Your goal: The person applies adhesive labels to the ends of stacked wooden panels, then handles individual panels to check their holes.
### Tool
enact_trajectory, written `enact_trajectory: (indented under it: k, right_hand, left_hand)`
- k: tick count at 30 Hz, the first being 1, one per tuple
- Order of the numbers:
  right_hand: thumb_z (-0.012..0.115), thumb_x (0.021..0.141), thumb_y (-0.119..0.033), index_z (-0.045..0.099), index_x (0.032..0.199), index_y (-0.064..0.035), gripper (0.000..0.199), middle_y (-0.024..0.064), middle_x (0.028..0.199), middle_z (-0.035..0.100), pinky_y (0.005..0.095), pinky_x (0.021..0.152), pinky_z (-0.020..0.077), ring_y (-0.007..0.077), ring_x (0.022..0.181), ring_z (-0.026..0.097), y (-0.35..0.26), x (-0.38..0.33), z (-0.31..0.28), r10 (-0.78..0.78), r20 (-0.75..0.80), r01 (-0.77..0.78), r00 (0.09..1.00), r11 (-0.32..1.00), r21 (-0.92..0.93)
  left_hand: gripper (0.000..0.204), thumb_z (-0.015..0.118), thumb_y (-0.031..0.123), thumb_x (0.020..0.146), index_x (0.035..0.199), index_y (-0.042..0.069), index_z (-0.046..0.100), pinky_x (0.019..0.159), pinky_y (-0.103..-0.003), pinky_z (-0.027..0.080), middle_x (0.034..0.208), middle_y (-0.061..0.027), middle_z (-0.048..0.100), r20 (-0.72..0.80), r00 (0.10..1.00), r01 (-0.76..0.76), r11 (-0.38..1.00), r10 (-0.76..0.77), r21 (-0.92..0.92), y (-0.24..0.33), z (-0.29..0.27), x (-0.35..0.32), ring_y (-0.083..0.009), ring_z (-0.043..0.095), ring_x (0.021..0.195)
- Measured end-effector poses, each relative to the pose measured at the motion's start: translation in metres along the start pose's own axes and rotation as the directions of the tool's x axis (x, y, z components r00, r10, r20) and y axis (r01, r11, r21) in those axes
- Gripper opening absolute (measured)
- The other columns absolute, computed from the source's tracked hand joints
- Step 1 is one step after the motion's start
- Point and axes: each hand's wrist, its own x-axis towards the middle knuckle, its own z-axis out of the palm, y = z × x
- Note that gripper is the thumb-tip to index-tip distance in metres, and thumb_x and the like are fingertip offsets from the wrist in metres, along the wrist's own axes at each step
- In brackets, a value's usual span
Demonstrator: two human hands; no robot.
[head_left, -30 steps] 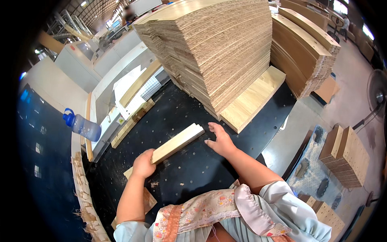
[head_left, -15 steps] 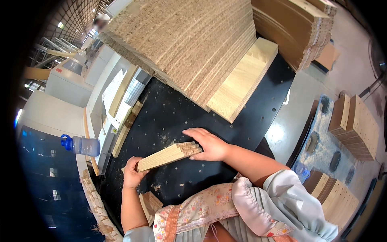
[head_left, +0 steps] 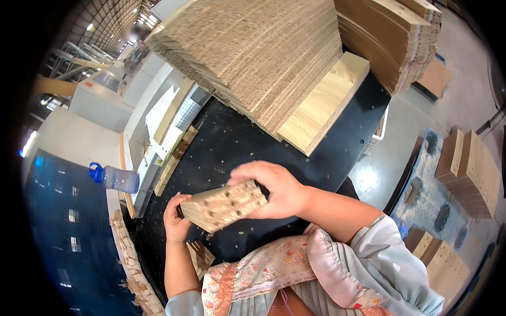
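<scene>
A short stack of particleboard strips (head_left: 224,205), its face dotted with dark holes, is held between my two hands above the black table (head_left: 232,139). My left hand (head_left: 177,217) is closed round its left end, thumb at the near side. Fingers bent round the right end, my right hand (head_left: 274,189) grips it too; the fingertips are slightly blurred. Close to my left forearm, a few more wooden pieces (head_left: 199,259) lie at the table's near edge.
A tall stack of particleboard (head_left: 253,63) fills the far table, with a pale wooden board (head_left: 324,105) beside it. To the left are a water bottle (head_left: 121,179) and papers (head_left: 162,124). More board stacks (head_left: 469,174) stand on the right. A person (head_left: 139,39) is far off.
The strips have been tipped in my hands, so the holed face now shows where the smooth wood-grain side did. My right hand has shifted round the right end. The view has moved slightly.
</scene>
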Motion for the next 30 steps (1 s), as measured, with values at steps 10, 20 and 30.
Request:
enact_trajectory:
  k: [10,20,30]
  right_hand:
    - [0.069,0.079,-0.027,0.035,0.131,-0.0041,0.066,0.0144,0.123,0.052,0.0380,0.099,0.0345,0.0225,0.117,0.047,0.001,0.041,0.042,0.341,0.168,-0.358,0.925,0.930,0.079]
    - [0.047,0.093,-0.039,0.043,0.127,0.0007,0.052,0.0095,0.113,0.058,0.0268,0.083,0.0406,0.0140,0.100,0.052,0.020,0.008,0.063,0.546,0.523,-0.754,0.655,0.517,0.405]
    - [0.047,0.093,-0.042,0.052,0.120,-0.0050,0.046,0.0040,0.106,0.057,0.0282,0.082,0.0423,0.0114,0.093,0.052,-0.004,0.014,0.064,0.524,0.553,-0.761,0.647,0.486,0.429]
  left_hand:
    - [0.057,0.066,0.004,0.075,0.126,0.006,0.043,0.097,-0.040,0.040,0.121,-0.0087,0.052,-0.424,0.870,-0.219,0.575,-0.250,-0.788,0.037,0.017,0.005,-0.0249,0.050,0.113]
    - [0.041,0.053,0.015,0.089,0.126,-0.001,0.043,0.098,-0.045,0.040,0.123,-0.0165,0.052,-0.207,0.660,-0.132,0.160,-0.722,-0.978,0.031,-0.013,0.012,-0.0312,0.049,0.115]
    - [0.044,0.046,0.029,0.092,0.127,0.002,0.044,0.100,-0.049,0.036,0.127,-0.0165,0.050,0.035,0.548,0.027,-0.024,-0.836,-0.999,0.014,0.005,0.000,-0.0339,0.047,0.117]
